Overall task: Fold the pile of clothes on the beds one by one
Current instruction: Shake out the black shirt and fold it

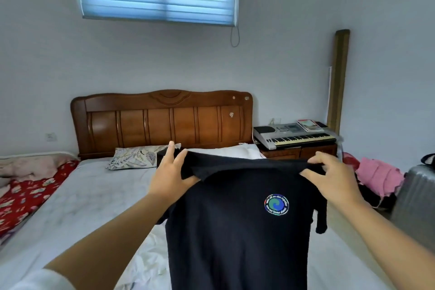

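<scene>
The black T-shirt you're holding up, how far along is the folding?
Early. No folded stack shows. In hand: the left hand and right hand grip the black T-shirt by its shoulders, hanging unfolded above the bed. Left: folding it; pink clothes lie heaped at right.

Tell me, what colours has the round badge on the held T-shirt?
Blue and green, ringed with small pale lettering, on the dark navy T-shirt; head view.
</scene>
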`<act>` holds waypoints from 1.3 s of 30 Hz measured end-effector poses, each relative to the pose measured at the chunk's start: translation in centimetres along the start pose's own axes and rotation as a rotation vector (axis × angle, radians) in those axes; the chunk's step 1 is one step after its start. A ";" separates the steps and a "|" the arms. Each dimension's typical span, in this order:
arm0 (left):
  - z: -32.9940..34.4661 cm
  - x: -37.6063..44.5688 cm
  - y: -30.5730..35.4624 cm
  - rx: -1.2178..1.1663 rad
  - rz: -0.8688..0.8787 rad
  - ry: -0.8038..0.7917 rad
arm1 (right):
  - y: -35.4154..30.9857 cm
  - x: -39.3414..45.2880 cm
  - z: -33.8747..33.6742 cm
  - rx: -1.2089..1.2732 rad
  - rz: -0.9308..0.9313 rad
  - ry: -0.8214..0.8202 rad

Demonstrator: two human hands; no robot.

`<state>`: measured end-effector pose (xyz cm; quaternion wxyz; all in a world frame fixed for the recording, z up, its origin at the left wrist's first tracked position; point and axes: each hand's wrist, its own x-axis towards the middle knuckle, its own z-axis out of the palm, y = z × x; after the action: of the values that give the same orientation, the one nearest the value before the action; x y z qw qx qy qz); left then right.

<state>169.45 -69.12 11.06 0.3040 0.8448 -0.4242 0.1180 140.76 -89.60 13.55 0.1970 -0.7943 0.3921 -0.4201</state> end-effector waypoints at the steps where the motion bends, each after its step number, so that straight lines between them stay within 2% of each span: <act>1: -0.4 0.5 0.3 0.028 0.041 0.045 | -0.3 0.5 -0.7 0.020 -0.023 0.044; 4: -0.9 0.3 0.7 0.048 0.130 0.127 | -0.6 0.1 -2.2 0.075 -0.054 0.100; 8: 0.5 -3.5 -0.6 0.008 0.118 0.097 | 0.6 -4.6 -2.6 -0.028 -0.057 0.034; 13: 4.6 -14.0 -4.0 0.028 0.047 -0.123 | 4.2 -15.9 -1.1 -0.158 -0.040 -0.106; 19: 10.1 -30.3 -8.5 0.053 -0.081 -0.524 | 10.4 -32.7 2.5 -0.379 0.232 -0.491; 24: 14.0 -43.4 -11.9 0.105 -0.133 -0.747 | 14.8 -46.6 3.6 -0.519 0.391 -0.715; 31: 15.9 -59.6 -13.6 0.179 -0.148 -0.936 | 18.2 -61.2 2.6 -0.569 0.466 -0.951; 39: 16.0 -67.9 -13.1 0.273 -0.262 -1.046 | 19.7 -68.5 0.8 -0.554 0.499 -0.993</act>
<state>137.25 -29.20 -38.03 -0.0471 0.8682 -0.3909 -0.3021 109.13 -47.67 -34.67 0.2346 -0.8009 0.5221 0.1755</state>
